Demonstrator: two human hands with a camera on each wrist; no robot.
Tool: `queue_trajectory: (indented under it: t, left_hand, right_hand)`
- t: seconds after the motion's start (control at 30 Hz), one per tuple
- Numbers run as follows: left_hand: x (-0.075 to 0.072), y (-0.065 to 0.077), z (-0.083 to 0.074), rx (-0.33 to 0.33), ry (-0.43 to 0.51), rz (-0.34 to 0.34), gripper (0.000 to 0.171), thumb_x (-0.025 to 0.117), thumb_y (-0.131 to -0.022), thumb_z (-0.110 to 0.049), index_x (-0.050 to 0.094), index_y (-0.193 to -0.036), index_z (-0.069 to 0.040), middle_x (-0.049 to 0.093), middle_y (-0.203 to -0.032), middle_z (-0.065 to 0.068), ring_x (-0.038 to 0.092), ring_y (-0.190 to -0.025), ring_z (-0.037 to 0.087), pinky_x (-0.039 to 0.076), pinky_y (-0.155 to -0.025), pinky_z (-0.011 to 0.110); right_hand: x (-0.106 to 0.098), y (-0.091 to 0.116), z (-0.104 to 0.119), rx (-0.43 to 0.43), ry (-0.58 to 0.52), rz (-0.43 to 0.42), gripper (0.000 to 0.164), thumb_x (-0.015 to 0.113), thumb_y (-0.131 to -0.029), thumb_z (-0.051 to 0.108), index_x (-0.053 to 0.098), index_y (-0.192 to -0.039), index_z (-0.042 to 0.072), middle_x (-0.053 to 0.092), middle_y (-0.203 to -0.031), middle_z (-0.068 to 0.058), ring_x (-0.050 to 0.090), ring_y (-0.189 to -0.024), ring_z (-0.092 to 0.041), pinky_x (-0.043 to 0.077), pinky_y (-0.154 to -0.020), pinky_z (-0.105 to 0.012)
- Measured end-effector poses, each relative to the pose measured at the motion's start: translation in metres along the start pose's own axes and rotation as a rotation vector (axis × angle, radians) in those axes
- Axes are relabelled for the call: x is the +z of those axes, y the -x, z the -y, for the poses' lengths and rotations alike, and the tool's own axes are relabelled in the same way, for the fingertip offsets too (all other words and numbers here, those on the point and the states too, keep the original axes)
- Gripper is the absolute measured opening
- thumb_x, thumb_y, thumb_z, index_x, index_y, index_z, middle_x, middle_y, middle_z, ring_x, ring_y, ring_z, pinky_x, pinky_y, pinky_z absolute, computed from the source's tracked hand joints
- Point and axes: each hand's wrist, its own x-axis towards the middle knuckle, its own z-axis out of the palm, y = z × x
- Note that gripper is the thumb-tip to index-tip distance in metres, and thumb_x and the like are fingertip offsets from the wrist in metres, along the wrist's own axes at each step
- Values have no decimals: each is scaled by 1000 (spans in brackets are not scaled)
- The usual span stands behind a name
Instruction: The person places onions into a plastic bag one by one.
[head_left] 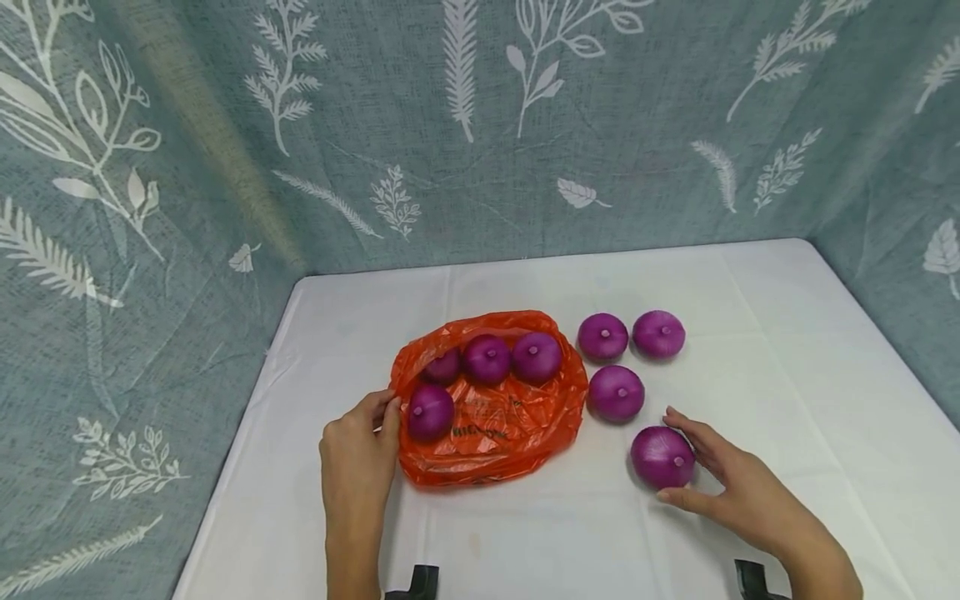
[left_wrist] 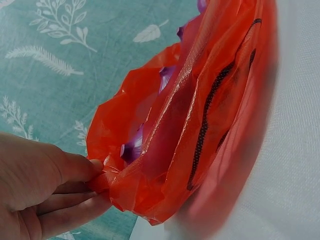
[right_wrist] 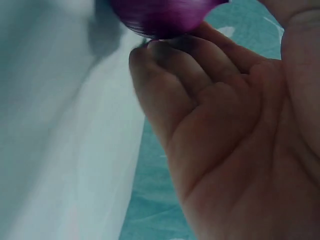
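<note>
The white-covered table had rounded far corners. Blue-green fabric hung beyond its far edge and along its left and right edges, printed with white leaves, sprigs and fern-like fronds.

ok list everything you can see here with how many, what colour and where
table: 1, white-covered, in front of the person
cloth: at least 1, teal with white plant prints, behind the table
bag: 1, orange-red, on the table
bagged onions: 4 visible, purple, in the bag
loose onions: 3, purple, right of the bag
front onion: 1, purple, front right of the bag
left hand: 1, bare, pinching the bag's left edge
right hand: 1, bare, around the front onion
</note>
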Motion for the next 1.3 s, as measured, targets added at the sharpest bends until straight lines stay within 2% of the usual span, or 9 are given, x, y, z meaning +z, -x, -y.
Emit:
queue_trajectory:
  t: [0.13, 0.23, 0.4, 0.57, 0.8, 0.87, 1.0, 1.07, 1.3]
  left_hand:
    - [0, 0, 1, 7, 8, -5, 24, 74, -100, -12, 78, -119, 2, 80, -102, 20, 79, -93, 38, 65, -81, 50]
    - [1, 0, 1, 16, 13, -9, 23, 74, -100, -13, 78, -118, 1, 80, -102, 19, 79, -93, 37, 65, -81, 50]
    - [0, 0, 2, 13, 11, -14, 23, 74, -100, -13, 78, -118, 1, 80, -101, 19, 79, -93, 37, 65, -80, 49]
    - [0, -1, 1, 17, 11, -15, 22, 74, -101, -13, 78, -117, 1, 80, -101, 19, 79, -94, 37, 65, -81, 49]
    - [1, 0, 0, -1, -2, -2, 23, 74, -100, -13, 78, -119, 0, 80, -102, 18, 79, -94, 37, 66, -80, 48]
    - [1, 1, 0, -4, -8, -2, 23, 74, -101, -14, 78, -119, 0, 80, -102, 19, 79, -94, 37, 66, -80, 48]
    - [1, 1, 0, 2, -9, -1, 23, 74, -101, -13, 78, -119, 1, 80, -102, 19, 79, -93, 37, 65, -81, 49]
    - [0, 1, 0, 3, -6, 4, 23, 73, -101, -13, 78, -119, 1, 80, -103, 19, 79, -94, 37, 65, -81, 49]
    - [1, 1, -1, -9, -3, 26, 23, 72, -102, -14, 78, -120, 0, 80, -103, 18, 79, -95, 36, 65, -82, 49]
  right_hand:
    - [3, 1, -5, -99, -11, -51, 92, 91, -83, 42, 46, -158, 17, 53, -159, -12, 59, -136, -38, 50, -106, -22]
    - [5, 1, -6, -124, -10, -80, 85, 92, -82, 40, 51, -154, 20, 60, -152, -11, 63, -131, -35, 50, -102, -15]
    - [5, 1, -6, -91, -22, -85, 81, 92, -81, 43, 56, -150, 21, 66, -144, -13, 67, -126, -35, 58, -99, -37]
    - [6, 1, -5, -68, -30, -79, 80, 91, -81, 48, 58, -150, 23, 68, -143, -7, 68, -126, -32, 59, -98, -36]
    - [-1, -3, 8, -75, -52, -93, 81, 90, -81, 49, 54, -146, 19, 68, -141, -12, 70, -124, -34, 60, -97, -43]
    - [-3, -6, 12, -91, -63, -101, 80, 92, -80, 47, 54, -146, 20, 69, -141, -10, 70, -124, -32, 60, -97, -42]
    - [-6, -14, 24, -156, -55, -130, 78, 93, -80, 42, 55, -146, 23, 69, -141, -4, 70, -124, -27, 58, -96, -26]
    - [-9, -20, 32, -193, -58, -142, 78, 93, -81, 40, 55, -147, 23, 69, -142, -3, 70, -124, -26, 57, -97, -24]
    - [-13, -49, 64, -240, -50, -132, 79, 90, -85, 42, 52, -150, 20, 65, -147, -10, 68, -127, -35, 55, -103, -50]
